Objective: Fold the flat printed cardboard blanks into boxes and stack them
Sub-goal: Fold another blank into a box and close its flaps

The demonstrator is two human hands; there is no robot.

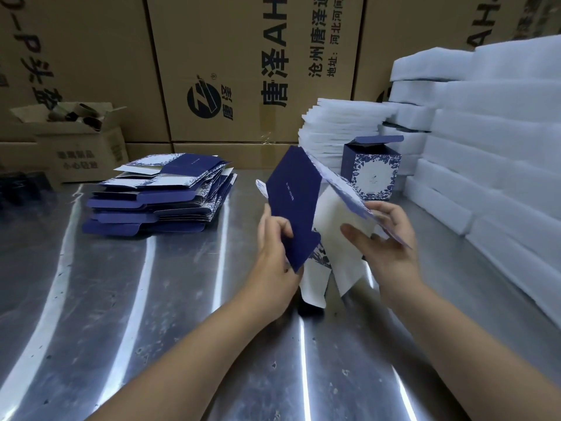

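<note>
A dark blue and white printed cardboard blank (pixel 296 196) is held above the metal table (pixel 151 299), partly opened, its white inside facing me. My left hand (pixel 274 247) grips its blue panel at the lower left edge. My right hand (pixel 385 238) holds the floral panel on the right, thumb inside against the white surface. A pile of flat blanks (pixel 161 196) lies on the table to the left. One folded box (pixel 372 170) stands upright behind the held blank, its top flap open.
Stacks of white foam sheets (pixel 491 153) line the right side and back right. Large brown cartons (pixel 243 68) form a wall behind the table. A small open carton (pixel 76 138) with dark items sits at the back left.
</note>
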